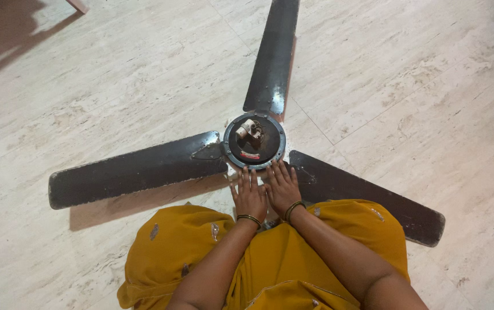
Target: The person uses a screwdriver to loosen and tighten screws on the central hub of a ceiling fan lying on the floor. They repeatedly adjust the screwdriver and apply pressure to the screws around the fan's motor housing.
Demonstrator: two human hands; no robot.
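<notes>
A dark ceiling fan lies on the pale stone floor, its round motor hub (254,141) in the middle with a short pale stub on top. Three black blades spread out: one to the far side (273,54), one to the left (135,170), one to the right (367,198). My left hand (249,195) lies flat, fingers apart, its fingertips at the near rim of the hub. Beside it, my right hand (283,186) also lies flat, fingertips at the hub's edge. Neither hand holds anything. Both wrists wear dark bangles.
My knees in mustard-yellow cloth (201,252) are just behind the hands. A wooden furniture leg (78,5) and its shadow sit at the far left corner. Marble floor tiles (408,69) lie all around the fan.
</notes>
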